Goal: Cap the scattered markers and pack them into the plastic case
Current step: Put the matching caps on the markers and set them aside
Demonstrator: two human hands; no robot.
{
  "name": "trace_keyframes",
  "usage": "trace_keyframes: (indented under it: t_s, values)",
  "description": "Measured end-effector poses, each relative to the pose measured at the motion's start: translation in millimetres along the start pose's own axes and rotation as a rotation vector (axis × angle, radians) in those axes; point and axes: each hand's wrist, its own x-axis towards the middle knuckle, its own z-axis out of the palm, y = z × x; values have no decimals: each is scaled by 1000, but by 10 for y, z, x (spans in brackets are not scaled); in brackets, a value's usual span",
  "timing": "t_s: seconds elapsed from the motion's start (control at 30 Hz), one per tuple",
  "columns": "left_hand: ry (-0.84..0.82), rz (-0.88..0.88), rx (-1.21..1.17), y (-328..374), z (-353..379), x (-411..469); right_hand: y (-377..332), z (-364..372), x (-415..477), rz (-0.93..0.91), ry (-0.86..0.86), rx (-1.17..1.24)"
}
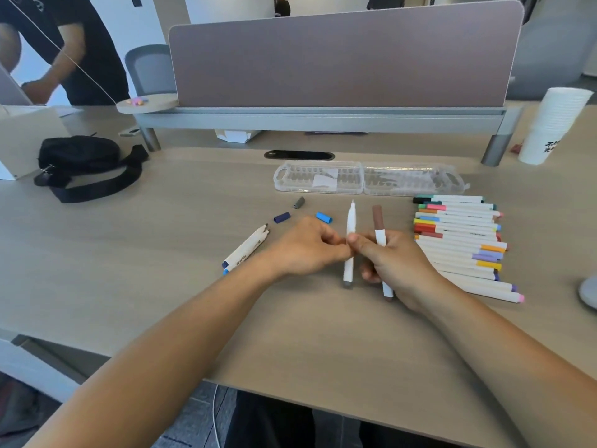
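The left hand (pixel 307 248), fingers curled, seems to pinch an upright uncapped white marker with a grey end (pixel 350 218), though the contact is hard to make out. The right hand (pixel 399 263), touching it, grips a brown-capped white marker (pixel 377 218). On the tabletop (pixel 193 302), loose caps (pixel 324 217) lie at 11 o'clock. An open clear plastic case (pixel 368 180) is at 12, a row of capped markers (pixel 462 240) at 3 and two uncapped markers (pixel 245 248) at 9.
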Motion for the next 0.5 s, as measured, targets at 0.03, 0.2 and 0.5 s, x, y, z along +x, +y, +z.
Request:
trace_keyframes:
  t_s: [0.03, 0.2, 0.5]
  values:
    - [-35, 19, 25, 5, -23, 14, 0, -15, 7, 4, 15, 1]
    - [153, 3, 167, -101, -334, 402, -46, -49, 42, 47, 71, 95]
    - [258, -169, 900, -377, -367, 1101, -72, -75, 38, 87, 86, 116]
